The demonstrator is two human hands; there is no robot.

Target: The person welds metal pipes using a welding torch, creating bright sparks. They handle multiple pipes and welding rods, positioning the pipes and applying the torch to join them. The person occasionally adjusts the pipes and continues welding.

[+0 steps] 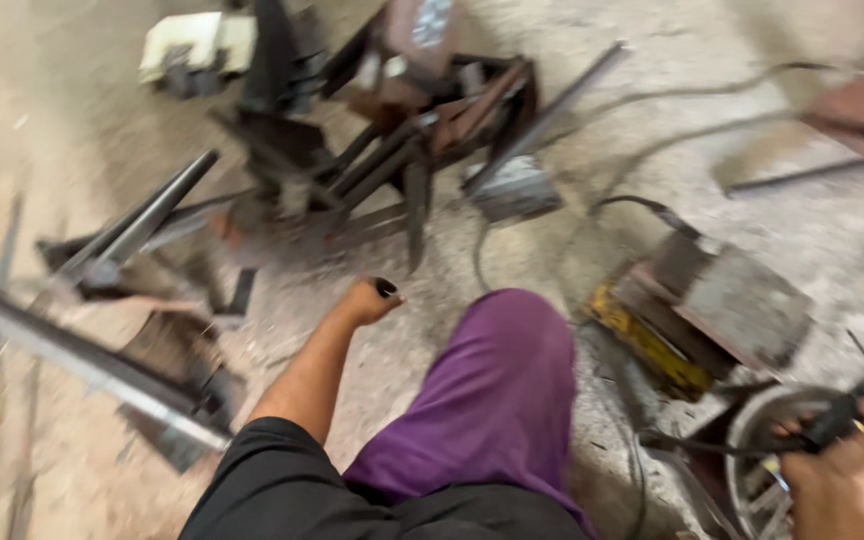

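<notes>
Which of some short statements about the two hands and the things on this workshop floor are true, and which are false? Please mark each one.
1. The left hand holds a small dark object. True.
2. The right hand is empty. False: it grips a black handle.
3. The pile of metal bars lies on a table. False: it lies on the concrete floor.
4. The person's raised leg is in purple cloth. True.

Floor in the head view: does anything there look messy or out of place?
Yes. Metal bars lie in a crossed, tangled heap on the dusty floor, and cables trail loose beside them. The left hand grips a small dark thing; the right hand holds a black handle.
</notes>
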